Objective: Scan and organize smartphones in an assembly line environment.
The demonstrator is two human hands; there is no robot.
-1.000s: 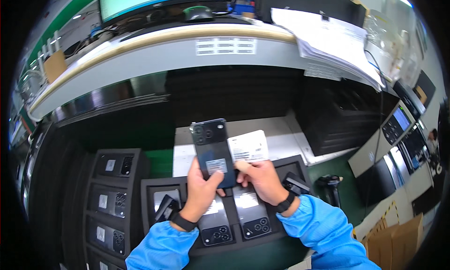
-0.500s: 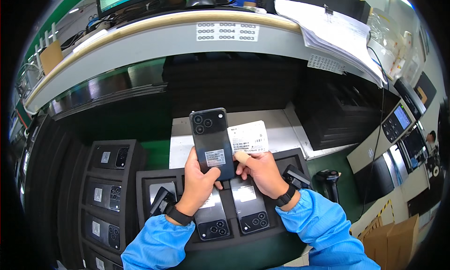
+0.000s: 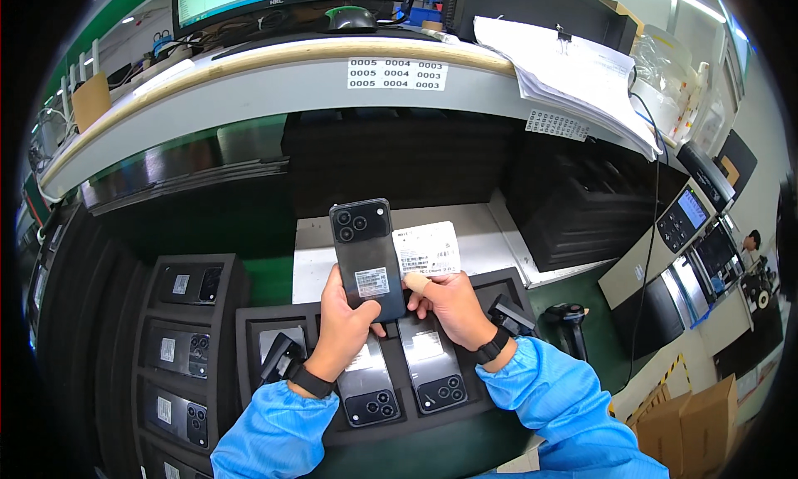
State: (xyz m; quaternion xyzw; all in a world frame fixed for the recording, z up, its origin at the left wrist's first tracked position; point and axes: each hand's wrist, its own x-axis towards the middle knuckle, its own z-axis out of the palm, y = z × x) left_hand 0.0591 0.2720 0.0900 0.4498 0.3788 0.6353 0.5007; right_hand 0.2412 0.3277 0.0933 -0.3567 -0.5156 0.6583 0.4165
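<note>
Left fingers [image 3: 364,313]: clamped on your dark rectangular smartphone [image 3: 366,250].
Right fingers [image 3: 422,288]: pinching your white rectangular printed card [image 3: 432,248].
Black foam tray [image 3: 396,361]: labelled dark phones [image 3: 434,367] seated; held one outside, apparently unfinished.

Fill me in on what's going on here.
A person in blue sleeves is handling a smartphone and a white printed card. The left hand holds the dark smartphone, its camera side facing up toward the viewer. The right hand grips the white printed card at its lower edge, right beside the phone. Under the hands, a black foam tray holds more phones, camera side up, and a second foam tray to the left holds others in separate compartments.
</note>
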